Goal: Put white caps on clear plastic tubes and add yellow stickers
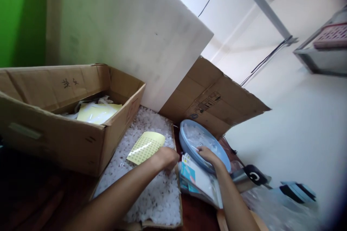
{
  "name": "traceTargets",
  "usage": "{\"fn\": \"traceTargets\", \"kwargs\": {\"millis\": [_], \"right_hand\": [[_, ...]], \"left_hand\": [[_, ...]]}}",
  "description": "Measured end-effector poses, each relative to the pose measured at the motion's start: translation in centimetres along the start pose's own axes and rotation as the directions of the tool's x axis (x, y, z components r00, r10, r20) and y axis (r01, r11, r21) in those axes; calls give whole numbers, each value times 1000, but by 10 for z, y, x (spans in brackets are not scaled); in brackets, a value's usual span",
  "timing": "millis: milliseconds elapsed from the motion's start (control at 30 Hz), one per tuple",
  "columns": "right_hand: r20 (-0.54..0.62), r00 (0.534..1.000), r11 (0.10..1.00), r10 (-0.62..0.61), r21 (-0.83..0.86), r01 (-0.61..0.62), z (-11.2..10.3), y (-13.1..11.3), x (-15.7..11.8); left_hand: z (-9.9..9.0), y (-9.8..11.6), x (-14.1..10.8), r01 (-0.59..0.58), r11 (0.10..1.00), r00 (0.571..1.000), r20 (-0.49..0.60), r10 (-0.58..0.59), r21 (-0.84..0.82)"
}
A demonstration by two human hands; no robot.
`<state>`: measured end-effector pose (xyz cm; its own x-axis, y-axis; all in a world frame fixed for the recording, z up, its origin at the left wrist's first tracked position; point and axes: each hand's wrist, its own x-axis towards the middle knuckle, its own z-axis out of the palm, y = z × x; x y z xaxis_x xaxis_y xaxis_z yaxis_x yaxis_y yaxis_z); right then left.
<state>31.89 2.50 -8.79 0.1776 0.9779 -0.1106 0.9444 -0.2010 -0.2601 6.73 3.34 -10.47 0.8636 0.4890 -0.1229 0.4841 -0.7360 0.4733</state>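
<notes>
My left hand (168,158) is closed, fingers curled downward, above a shallow tray full of small white pieces (146,195). What it holds, if anything, is hidden under the hand. A yellow sheet of small round stickers (143,148) lies on the pieces just beside that wrist. My right hand (208,155) reaches over the near rim of a round light-blue basin (184,140). Its fingers are pinched together, and whatever is between them is too small to name. Inside the basin are clear or whitish small pieces (199,136).
An open cardboard box (73,140) with yellow sheets (99,112) stands at left. Flat printed packets (199,180) lie below the basin. A cardboard flap (217,97) and a pale board (130,32) rise behind. Clear plastic (276,205) lies at lower right.
</notes>
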Motion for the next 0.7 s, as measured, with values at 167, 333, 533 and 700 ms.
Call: {"fn": "traceTargets", "kwargs": {"millis": [167,333,533,700], "right_hand": [[-108,994,997,17,83,-8,-26,-7,-10],[-356,934,960,-25,253,122,-51,-30,-6],[-470,857,694,-213,545,471,-62,-102,-36],[-448,825,543,-344,622,564,-61,-133,-62]], "left_hand": [[-20,-8,-8,48,999,974,222,-44,-13],[-41,-24,-22,-46,981,997,59,58,-190],[-78,-33,-54,-261,881,951,-264,164,-394],[-97,-32,-65,-354,825,782,-624,2,-440]]}}
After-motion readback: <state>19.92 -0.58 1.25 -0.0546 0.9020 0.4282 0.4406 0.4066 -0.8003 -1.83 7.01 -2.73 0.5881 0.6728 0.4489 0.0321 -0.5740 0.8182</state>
